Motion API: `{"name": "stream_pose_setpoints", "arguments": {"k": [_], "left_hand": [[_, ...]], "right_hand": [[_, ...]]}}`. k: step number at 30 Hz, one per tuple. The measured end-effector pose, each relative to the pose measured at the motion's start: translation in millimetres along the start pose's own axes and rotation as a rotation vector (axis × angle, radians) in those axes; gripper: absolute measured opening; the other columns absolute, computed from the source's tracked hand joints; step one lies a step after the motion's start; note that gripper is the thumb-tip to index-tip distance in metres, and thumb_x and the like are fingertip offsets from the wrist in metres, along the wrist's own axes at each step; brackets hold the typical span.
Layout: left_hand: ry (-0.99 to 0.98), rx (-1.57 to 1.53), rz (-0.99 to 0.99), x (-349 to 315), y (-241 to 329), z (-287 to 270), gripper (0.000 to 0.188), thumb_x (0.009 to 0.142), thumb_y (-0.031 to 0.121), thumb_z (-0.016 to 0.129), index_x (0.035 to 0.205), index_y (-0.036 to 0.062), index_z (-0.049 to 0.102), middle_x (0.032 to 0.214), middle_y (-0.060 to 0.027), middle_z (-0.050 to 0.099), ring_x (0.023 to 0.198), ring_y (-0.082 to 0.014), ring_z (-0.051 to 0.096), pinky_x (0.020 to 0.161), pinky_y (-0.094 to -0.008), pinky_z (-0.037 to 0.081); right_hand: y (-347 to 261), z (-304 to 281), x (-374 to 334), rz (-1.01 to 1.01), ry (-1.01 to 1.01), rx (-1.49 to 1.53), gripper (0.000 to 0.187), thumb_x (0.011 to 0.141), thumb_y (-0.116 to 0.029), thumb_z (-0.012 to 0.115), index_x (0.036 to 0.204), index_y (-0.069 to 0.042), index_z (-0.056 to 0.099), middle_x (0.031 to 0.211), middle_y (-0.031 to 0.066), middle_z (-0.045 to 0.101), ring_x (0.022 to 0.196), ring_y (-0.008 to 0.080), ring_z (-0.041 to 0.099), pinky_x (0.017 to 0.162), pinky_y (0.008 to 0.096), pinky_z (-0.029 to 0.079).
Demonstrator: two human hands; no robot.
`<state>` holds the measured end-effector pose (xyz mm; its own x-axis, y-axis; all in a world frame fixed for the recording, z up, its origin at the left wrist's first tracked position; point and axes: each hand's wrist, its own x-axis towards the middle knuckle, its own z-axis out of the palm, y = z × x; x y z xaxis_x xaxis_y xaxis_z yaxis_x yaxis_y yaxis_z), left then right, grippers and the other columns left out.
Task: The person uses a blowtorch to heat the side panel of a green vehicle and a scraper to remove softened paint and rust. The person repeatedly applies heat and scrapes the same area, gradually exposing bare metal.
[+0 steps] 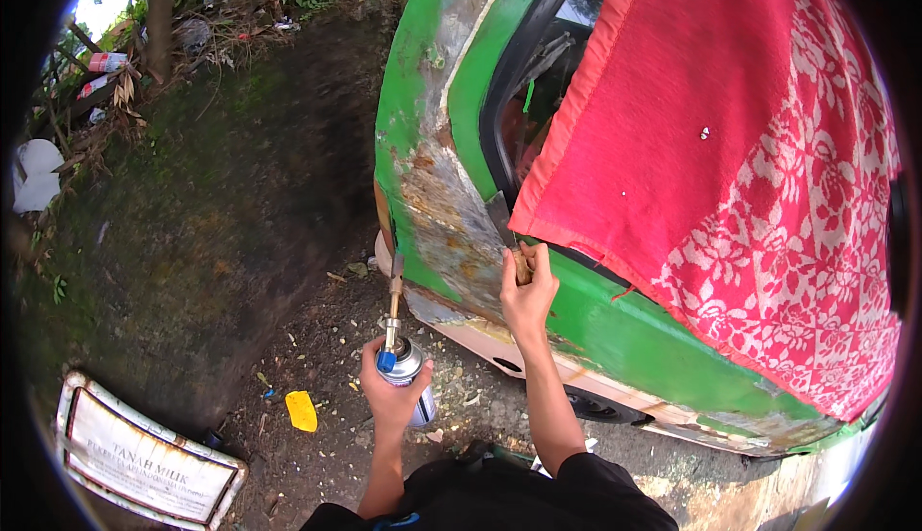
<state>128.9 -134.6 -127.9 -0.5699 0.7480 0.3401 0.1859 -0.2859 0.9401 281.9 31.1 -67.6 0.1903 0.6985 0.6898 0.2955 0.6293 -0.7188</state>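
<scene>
the left hand [392, 398] is curled around the canister of a gas torch [409, 362], gripping it below the blue knob [385, 361], with the brass tube [394, 306] rising past the fingers toward the lower corner of the green car body [586, 296]; whether the nozzle tip touches the paint, i cannot tell. the right hand [527, 296], farther forward, is closed around the wooden handle of a scraper [500, 221], thumb on one side and fingers on the other. the scraper's flat blade points up and away from that hand, toward the lower corner of the dark window trim [496, 123], beside a worn, rust-stained patch [437, 195]; whether its edge meets the metal is unclear. so the torch sits in the left hand, to the left of the scraper and nearer the person. a red floral cloth [682, 137] drapes over the car, its hem just beside the right fingertips. on the dirt left of the torch lies a yellow scrap [301, 411], and farther left a white sign [144, 459] in a rusty frame
</scene>
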Motion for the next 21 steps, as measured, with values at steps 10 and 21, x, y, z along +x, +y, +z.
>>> {"name": "stream_pose_setpoints", "arguments": {"k": [10, 21], "left_hand": [[0.008, 0.07, -0.037, -3.6, 3.9, -7.9, 0.057, 0.073, 0.009, 0.088, 0.116, -0.0003, 0.053, 0.092, -0.0072, 0.069, 0.082, -0.0134, 0.066, 0.077, -0.0299, 0.054], [-0.178, 0.003, -0.02, -12.5, -1.1, 21.6, 0.057, 0.072, 0.012, 0.09, 0.115, 0.0011, 0.054, 0.091, -0.0055, 0.068, 0.082, -0.0111, 0.065, 0.076, -0.0292, 0.054]], "right_hand": [[2.4, 4.5, 1.6, 0.143, -0.001, 0.096, 0.02, 0.094, -0.006, 0.07, 0.096, 0.001, 0.051, 0.067, 0.009, 0.059, 0.063, 0.0081, 0.045, 0.056, 0.0278, 0.04], [58.5, -50.0, -90.6, 0.515, -0.081, 0.332, 0.019, 0.102, -0.013, 0.063, 0.099, -0.006, 0.046, 0.069, 0.0009, 0.056, 0.05, 0.0021, 0.037, 0.042, 0.0225, 0.026]]}}
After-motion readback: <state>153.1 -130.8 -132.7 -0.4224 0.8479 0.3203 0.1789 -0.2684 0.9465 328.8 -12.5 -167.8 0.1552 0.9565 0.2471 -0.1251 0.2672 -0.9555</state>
